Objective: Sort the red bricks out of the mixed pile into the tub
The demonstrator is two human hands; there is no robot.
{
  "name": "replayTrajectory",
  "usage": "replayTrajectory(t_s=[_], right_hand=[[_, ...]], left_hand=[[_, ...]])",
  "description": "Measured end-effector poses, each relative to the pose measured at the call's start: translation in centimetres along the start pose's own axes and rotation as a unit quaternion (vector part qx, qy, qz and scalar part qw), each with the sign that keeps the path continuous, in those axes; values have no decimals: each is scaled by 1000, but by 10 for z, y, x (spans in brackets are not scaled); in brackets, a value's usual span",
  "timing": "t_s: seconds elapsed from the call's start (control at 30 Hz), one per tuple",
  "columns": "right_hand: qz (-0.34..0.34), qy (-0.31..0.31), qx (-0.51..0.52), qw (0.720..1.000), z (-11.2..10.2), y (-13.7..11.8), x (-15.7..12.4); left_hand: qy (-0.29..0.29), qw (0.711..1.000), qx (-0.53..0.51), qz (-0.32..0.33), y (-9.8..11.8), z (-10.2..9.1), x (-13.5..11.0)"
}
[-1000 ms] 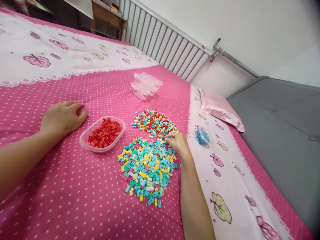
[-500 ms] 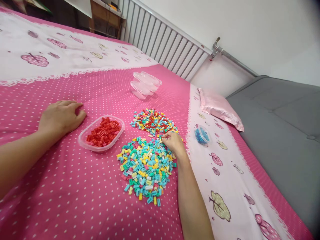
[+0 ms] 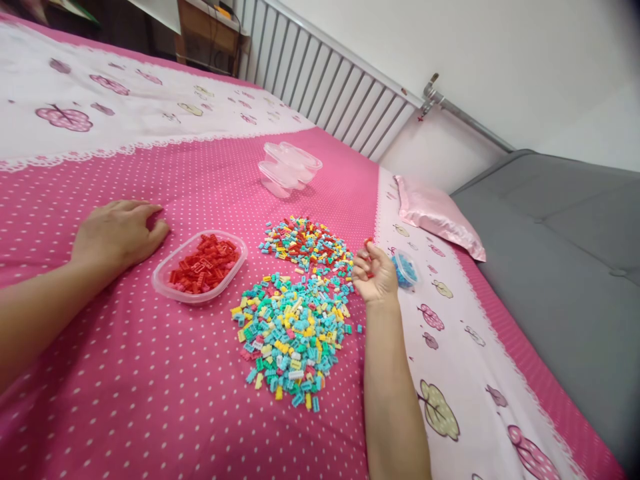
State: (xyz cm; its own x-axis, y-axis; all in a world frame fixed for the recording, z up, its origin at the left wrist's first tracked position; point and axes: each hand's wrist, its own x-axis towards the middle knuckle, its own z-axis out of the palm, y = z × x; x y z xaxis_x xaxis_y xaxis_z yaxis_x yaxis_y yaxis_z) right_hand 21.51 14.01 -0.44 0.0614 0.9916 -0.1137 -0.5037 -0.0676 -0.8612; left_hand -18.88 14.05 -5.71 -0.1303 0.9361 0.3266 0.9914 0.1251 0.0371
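Note:
My right hand (image 3: 376,275) is raised palm-up beside the piles, its fingers curled around red toy bricks (image 3: 369,243), one showing at the fingertips. To its left lies a mixed pile of small bricks (image 3: 306,245) with many red ones. Nearer to me spreads a larger pile of blue, green and yellow bricks (image 3: 293,333). My left hand (image 3: 120,233) lies flat on the bedspread with its fingers stretched out, holding nothing. Just right of it stands a clear plastic tub (image 3: 165,288) filled with red bricks (image 3: 205,263).
Clear plastic containers (image 3: 290,167) sit farther back on the pink dotted bedspread (image 3: 200,180). Right of my right hand is a small clear tub with blue pieces (image 3: 406,270). A pink pillow (image 3: 435,213) lies near the grey headboard (image 3: 560,247); a metal railing (image 3: 330,73) runs behind.
My right hand has lifted from between the two piles, moved right and turned palm-up, with red bricks now showing in its fingers. My left hand stays flat on the bed.

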Motion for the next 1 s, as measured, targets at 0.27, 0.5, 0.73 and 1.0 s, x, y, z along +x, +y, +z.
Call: replayTrajectory(t_s=[0.27,0.5,0.73,1.0], right_hand=[[-2,57,29,998,-7,-2,3],[-105,102,-361,921,-20,18,13],[-64,125,-706,695,-29,22,14],[-48,87,-708,699,-36,32,21]], left_hand=[[4,1000,7,0,-1,1,0],[10,1000,6,7,-1,2,1],[3,1000,-4,2,-1,1,1],[-3,1000,-4,-3,0,1,0]])
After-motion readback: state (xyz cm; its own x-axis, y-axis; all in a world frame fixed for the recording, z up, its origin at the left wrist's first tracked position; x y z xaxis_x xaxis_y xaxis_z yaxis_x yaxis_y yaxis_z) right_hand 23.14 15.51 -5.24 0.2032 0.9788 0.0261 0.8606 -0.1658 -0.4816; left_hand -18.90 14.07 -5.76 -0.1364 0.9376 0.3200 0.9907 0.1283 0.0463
